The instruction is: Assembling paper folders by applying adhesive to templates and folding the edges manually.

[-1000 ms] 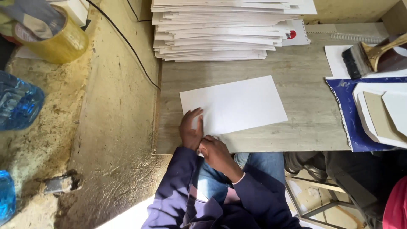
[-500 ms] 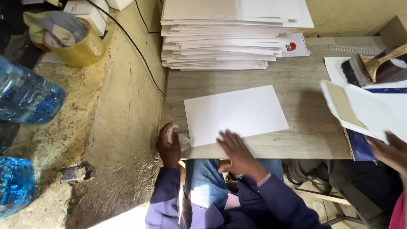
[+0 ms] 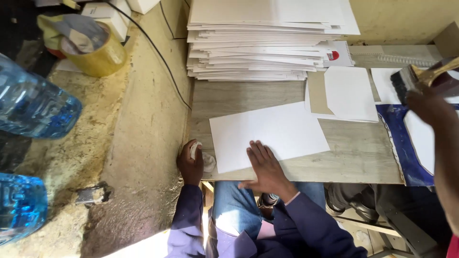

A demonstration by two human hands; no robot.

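We rest our right hand (image 3: pixel 265 165) flat, fingers spread and released, on the near edge of the white sheet (image 3: pixel 267 134) lying on the wooden table (image 3: pixel 358 153). Our left hand (image 3: pixel 191 162) grips a small white cloth (image 3: pixel 206 161) at the sheet's left corner, below the paper stack (image 3: pixel 258 43).

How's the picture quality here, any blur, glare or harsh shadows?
Head view: soft, even light, no harsh shadows; the white sheet under the right hand stays sharp; another person's arm at the right edge looks blurred; the blue bottles show small highlights; the left hand is clear.
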